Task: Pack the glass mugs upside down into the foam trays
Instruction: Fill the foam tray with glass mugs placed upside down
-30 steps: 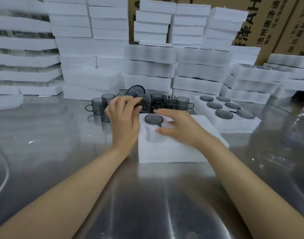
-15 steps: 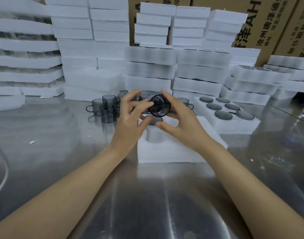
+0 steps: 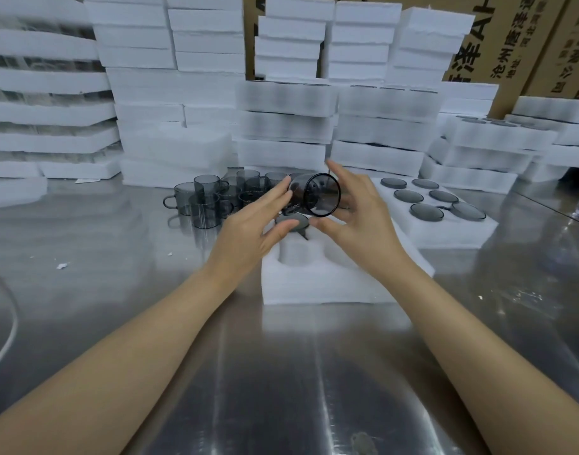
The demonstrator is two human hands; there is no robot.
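Note:
A smoky grey glass mug (image 3: 316,194) lies on its side in the air, its mouth facing me, just above the near foam tray (image 3: 317,285). My right hand (image 3: 363,221) holds it, thumb under the rim and fingers behind it. My left hand (image 3: 248,226) has straight fingers touching the mug's left side. One mug (image 3: 293,222) sits upside down in the tray's far left pocket, partly hidden by my thumbs. Several upright mugs (image 3: 209,200) stand grouped on the steel table beyond my left hand.
To the right lies a second foam tray (image 3: 445,231) filled with several upside-down mugs. Tall stacks of foam trays (image 3: 281,126) and cardboard boxes wall off the back. A white cord (image 3: 5,339) curves at the left edge. Foam crumbs dot the steel table (image 3: 117,257).
The mug has travelled from left of the tray to above it, passing from my left hand into my right. My left fingers have straightened against its side.

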